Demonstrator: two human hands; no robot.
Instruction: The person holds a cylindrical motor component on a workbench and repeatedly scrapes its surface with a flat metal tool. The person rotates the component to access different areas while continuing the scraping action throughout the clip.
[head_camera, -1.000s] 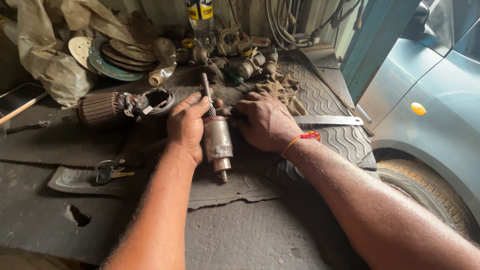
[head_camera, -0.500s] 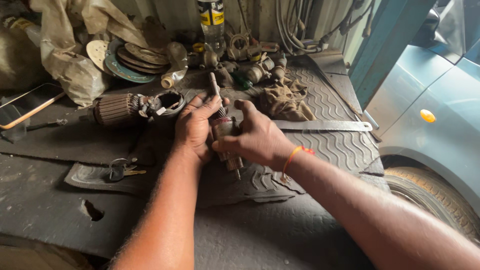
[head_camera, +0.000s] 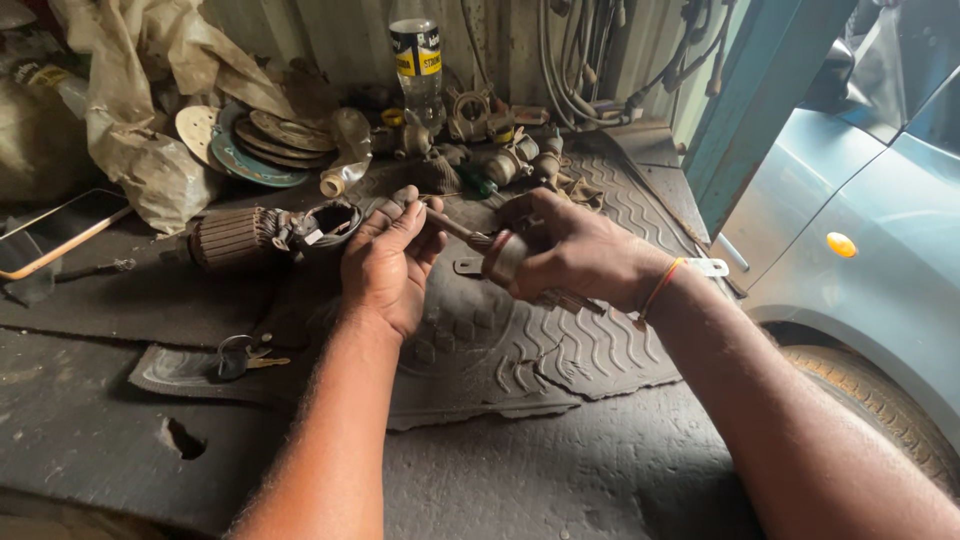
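Fingers of my right hand (head_camera: 575, 250) wrap the metal cylinder (head_camera: 505, 258), held above the rubber mat (head_camera: 560, 350). My left hand (head_camera: 385, 265) pinches its thin shaft (head_camera: 455, 226), just beside the right.

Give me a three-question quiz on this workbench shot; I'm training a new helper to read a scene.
1. True or false: both hands are on the shafted metal part.
2. What lies on the mat just left of the left hand? A) a wound armature B) a hammer C) a paint can
3. What does the right hand wear at the wrist?

Key:
1. True; the right hand grips its body, the left hand is at its thin shaft.
2. A, the armature.
3. A red and yellow thread band.
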